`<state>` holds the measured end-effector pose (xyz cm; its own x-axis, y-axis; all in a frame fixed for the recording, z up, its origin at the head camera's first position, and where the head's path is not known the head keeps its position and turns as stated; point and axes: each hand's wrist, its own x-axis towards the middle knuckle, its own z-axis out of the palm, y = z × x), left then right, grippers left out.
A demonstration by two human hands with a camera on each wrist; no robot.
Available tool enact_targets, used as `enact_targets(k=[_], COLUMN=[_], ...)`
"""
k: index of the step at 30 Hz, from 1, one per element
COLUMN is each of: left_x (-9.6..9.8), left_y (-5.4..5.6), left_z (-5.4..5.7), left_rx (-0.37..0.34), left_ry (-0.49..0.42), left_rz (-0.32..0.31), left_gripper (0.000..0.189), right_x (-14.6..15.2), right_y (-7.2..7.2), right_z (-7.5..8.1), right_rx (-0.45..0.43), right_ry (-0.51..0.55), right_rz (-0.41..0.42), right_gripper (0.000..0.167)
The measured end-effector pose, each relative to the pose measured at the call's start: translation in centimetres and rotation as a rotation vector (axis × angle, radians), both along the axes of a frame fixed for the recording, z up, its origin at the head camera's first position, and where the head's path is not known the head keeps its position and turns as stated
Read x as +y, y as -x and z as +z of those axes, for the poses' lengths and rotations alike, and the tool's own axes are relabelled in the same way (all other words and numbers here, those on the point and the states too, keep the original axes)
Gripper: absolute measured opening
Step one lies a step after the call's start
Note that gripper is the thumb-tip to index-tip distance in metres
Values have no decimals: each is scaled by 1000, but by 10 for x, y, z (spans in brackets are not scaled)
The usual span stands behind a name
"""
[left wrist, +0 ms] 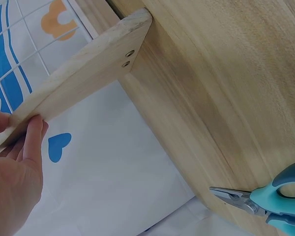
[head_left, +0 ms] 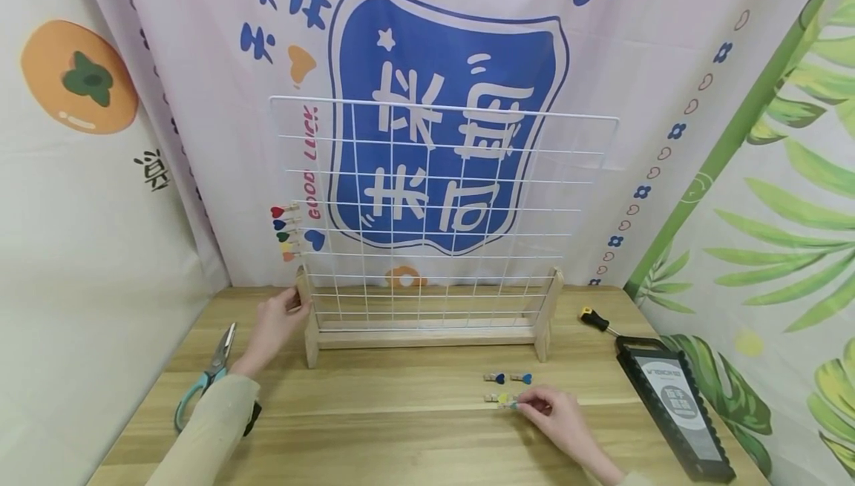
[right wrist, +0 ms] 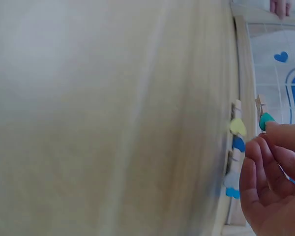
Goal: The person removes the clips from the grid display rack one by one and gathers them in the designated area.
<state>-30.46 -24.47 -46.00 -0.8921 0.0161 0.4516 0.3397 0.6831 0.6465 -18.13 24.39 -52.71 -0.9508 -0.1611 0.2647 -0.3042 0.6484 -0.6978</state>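
A white wire grid (head_left: 427,174) stands upright in a wooden stand. My left hand (head_left: 272,326) grips the stand's left wooden upright (left wrist: 73,73), thumb on one side and fingers on the other. Along the grid's left edge hang several mini clothespins with heart tops (head_left: 283,237), in red, dark blue, green, yellow and orange. Over the table's right half, my right hand (head_left: 557,419) pinches a mini clothespin with a teal-green heart (right wrist: 266,121) between thumb and fingers. Close by lie clothespins with a dark blue heart (head_left: 499,378), a blue heart (head_left: 526,378) and a yellow heart (head_left: 502,398).
Teal-handled scissors (head_left: 208,375) lie left of the stand, beside my left forearm. To the right are a screwdriver (head_left: 594,317) with a black and yellow handle and a black case (head_left: 675,397) with a printed label. Printed curtains (head_left: 254,196) hang behind and beside the table.
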Motion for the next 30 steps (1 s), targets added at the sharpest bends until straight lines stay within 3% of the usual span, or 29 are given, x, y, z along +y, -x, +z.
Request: enact_targets(k=[8, 15, 30], left_x=[0, 0, 0], left_y=[0, -1, -2], left_z=[1, 1, 2], left_rx=[-22, -32, -33], left_ry=[0, 8, 5], left_rz=[0, -1, -7], left_gripper=[27, 26, 25], right_x=[-6, -8, -10], right_y=[-2, -3, -1], right_z=[-8, -6, -12], right_rx=[6, -52, 5], right_ry=[-33, -91, -115], right_rz=[66, 120, 183], right_gripper=[8, 5, 4])
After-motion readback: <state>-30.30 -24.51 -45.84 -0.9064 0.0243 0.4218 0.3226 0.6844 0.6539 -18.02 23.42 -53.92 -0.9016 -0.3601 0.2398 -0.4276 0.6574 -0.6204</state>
